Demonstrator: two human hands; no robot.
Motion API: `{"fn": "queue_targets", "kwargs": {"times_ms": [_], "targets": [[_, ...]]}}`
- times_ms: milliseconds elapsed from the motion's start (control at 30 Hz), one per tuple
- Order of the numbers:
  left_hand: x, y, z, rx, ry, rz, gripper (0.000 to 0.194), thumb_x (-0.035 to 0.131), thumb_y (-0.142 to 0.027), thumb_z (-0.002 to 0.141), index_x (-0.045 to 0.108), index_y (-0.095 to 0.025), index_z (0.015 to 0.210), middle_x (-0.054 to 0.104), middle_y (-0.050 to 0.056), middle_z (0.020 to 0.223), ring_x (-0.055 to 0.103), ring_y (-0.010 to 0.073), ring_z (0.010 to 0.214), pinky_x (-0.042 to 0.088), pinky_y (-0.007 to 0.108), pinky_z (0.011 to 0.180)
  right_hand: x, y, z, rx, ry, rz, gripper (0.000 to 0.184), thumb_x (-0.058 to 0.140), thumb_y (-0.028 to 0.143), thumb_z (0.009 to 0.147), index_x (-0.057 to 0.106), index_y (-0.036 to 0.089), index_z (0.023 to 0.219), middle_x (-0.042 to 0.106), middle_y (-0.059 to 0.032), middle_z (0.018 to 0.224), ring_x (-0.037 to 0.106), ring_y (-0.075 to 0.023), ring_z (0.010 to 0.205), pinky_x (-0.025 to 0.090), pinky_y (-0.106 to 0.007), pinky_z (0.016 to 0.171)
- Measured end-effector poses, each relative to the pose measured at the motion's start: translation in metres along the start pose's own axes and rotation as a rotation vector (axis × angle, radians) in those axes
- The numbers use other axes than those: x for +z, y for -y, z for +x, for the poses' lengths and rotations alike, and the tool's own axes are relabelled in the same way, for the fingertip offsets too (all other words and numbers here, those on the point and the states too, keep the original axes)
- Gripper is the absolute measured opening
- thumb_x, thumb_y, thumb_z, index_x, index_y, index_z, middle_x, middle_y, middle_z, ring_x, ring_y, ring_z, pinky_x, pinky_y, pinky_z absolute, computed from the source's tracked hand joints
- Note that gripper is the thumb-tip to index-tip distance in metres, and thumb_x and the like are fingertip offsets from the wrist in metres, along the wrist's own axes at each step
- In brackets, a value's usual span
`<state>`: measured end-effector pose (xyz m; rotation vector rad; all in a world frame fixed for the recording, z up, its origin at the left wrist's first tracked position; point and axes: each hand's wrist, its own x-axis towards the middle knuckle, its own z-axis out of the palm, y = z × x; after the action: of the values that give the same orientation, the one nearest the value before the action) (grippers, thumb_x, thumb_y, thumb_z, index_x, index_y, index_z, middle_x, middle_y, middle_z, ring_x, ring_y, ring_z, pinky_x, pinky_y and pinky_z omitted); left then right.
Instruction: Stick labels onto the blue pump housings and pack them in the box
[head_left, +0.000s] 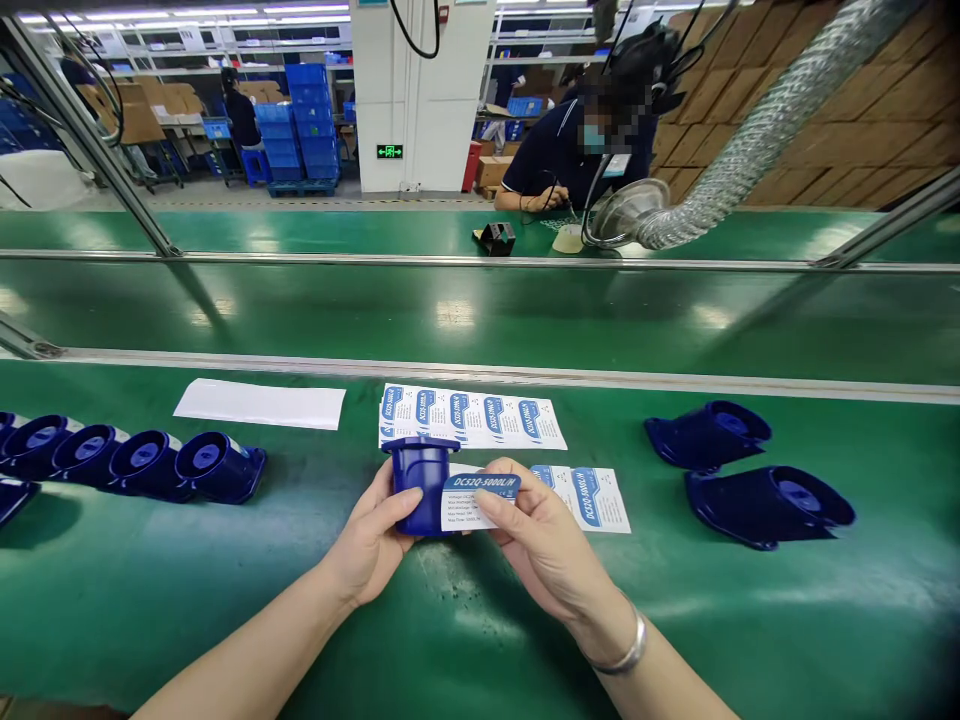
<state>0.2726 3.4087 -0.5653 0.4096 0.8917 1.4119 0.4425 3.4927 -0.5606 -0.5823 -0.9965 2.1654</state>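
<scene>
My left hand [381,530] grips a dark blue plastic housing [421,490], its flanged end facing up and away. A printed label [469,508] reading DC52Q-5000L/H is pinched between the thumb and fingers of my right hand [536,530]. The label's left edge lies against the housing's side; whether it is stuck there I cannot tell. Just behind my hands is a sheet of blue-and-white labels [491,415]. A second label sheet [600,498] shows partly from behind my right hand.
Several blue housings with labels [219,466] stand in a row at the left. Two more housings [769,505] lie at the right. A blank white sheet [259,403] rests behind the row. Beyond the metal rail [480,263], a co-worker [577,150] leans over the bench beside a silver duct [735,170].
</scene>
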Motion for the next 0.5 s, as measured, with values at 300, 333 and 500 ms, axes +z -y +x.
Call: {"fn": "queue_targets", "kwargs": {"times_ms": [300, 333, 500], "targets": [[0.005, -0.003, -0.003, 0.063, 0.017, 0.086, 0.082, 0.071, -0.027, 0.090, 0.025, -0.036, 0.157, 0.047, 0.005, 0.155, 0.045, 0.0299, 0.140, 0.042, 0.043, 0.114, 0.000, -0.001, -0.006, 0.040, -0.034, -0.149, 0.032, 0.089, 0.031, 0.078, 0.058, 0.020, 0.078, 0.060, 0.0034, 0.076, 0.053, -0.0105, 0.071, 0.042, -0.022, 0.070], [0.006, -0.004, -0.003, 0.067, 0.015, 0.097, 0.083, 0.071, -0.027, 0.091, 0.023, -0.036, 0.158, 0.045, 0.005, 0.157, 0.044, 0.0294, 0.141, 0.041, 0.042, 0.115, 0.001, -0.002, -0.006, 0.052, -0.041, -0.144, 0.033, 0.089, 0.031, 0.077, 0.059, 0.020, 0.079, 0.059, 0.0039, 0.076, 0.052, -0.0101, 0.071, 0.042, -0.022, 0.070], [0.011, -0.005, -0.004, 0.042, -0.011, 0.138, 0.084, 0.068, -0.033, 0.093, 0.018, -0.033, 0.160, 0.041, 0.006, 0.159, 0.042, 0.0304, 0.143, 0.040, 0.041, 0.115, 0.001, -0.005, -0.007, 0.102, -0.061, -0.152, 0.033, 0.090, 0.032, 0.076, 0.060, 0.020, 0.082, 0.060, 0.0035, 0.073, 0.051, -0.0109, 0.070, 0.042, -0.023, 0.071]]}}
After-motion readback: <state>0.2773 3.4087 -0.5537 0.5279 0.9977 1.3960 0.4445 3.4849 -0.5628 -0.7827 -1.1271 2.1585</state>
